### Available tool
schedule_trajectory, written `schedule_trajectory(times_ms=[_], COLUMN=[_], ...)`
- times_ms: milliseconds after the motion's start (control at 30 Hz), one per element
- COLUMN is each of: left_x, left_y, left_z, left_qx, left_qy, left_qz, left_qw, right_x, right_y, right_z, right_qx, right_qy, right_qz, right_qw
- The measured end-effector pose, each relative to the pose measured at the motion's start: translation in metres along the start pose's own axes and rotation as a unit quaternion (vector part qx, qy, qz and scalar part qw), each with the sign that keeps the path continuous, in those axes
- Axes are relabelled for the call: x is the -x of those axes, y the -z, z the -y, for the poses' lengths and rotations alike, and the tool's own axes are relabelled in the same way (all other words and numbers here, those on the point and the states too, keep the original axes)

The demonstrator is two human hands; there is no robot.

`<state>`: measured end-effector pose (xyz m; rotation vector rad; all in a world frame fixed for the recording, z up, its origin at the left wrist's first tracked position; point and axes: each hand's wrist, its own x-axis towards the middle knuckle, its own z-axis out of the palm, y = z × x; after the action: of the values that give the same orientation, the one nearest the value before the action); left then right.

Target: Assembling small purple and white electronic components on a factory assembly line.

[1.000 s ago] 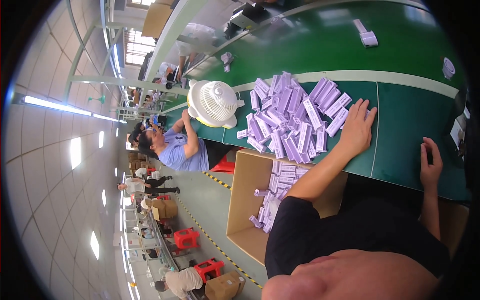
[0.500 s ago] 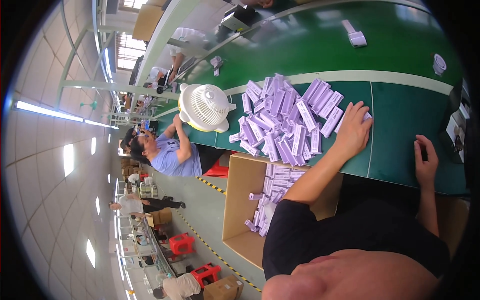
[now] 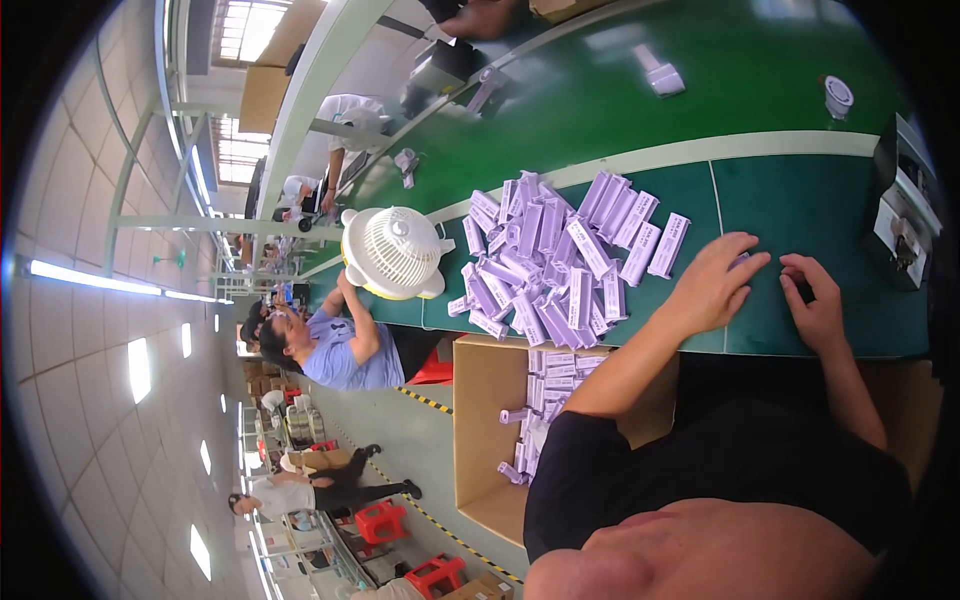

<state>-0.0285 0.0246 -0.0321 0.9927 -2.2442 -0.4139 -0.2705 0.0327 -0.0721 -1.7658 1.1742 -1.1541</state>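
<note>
My left hand reaches over the green work surface, fingers curled round a light purple plastic piece; only a small part of it shows. To the right, close by, my right hand has its thumb and fingers bent but apart, with nothing visible between them. Left of my hands lies a loose heap of long light purple plastic housings with printed faces. One housing at the right edge of the heap is nearest my left hand.
An open cardboard box with more purple housings stands below the table edge. A white fan sits beyond the heap. At far right is a black and metal fixture. Several purple-white parts, including a round one, lie on the green belt. A co-worker sits at left.
My left hand has moved right, away from the heap, with the purple piece. My right hand has come left toward it. The view has shifted slightly.
</note>
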Motion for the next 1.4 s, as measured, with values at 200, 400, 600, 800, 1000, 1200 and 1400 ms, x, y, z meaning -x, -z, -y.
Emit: schedule_trajectory(times_ms=[200,400,600,800,1000,1200,1400], left_x=[0.012,0.004,0.002,0.014,0.009,0.009,0.015], left_y=[0.003,-0.012,-0.031,-0.040,-0.048,-0.053,-0.055], left_z=[0.018,0.009,0.019,0.034,0.030,0.023,0.027], left_qx=[-0.043,0.112,0.210,0.173,0.092,0.037,0.093], left_qy=[0.114,0.128,0.263,0.237,0.129,0.112,0.154], left_qz=[0.064,-0.107,-0.126,-0.135,-0.149,-0.104,-0.149], left_qw=[0.990,0.980,0.933,0.946,0.976,0.988,0.972], right_x=[-0.003,-0.002,0.003,0.005,0.003,-0.046,-0.151], right_y=[0.000,0.003,0.005,0.010,0.014,0.025,0.024], right_z=[0.001,0.000,-0.013,-0.010,-0.007,0.009,-0.006], right_qx=[0.003,-0.009,-0.009,-0.014,-0.025,0.054,0.184], right_qy=[0.003,-0.012,0.001,0.001,-0.001,0.075,0.065], right_qz=[0.008,0.000,-0.007,-0.016,0.004,-0.065,-0.252], right_qw=[1.000,1.000,1.000,1.000,1.000,0.994,0.948])
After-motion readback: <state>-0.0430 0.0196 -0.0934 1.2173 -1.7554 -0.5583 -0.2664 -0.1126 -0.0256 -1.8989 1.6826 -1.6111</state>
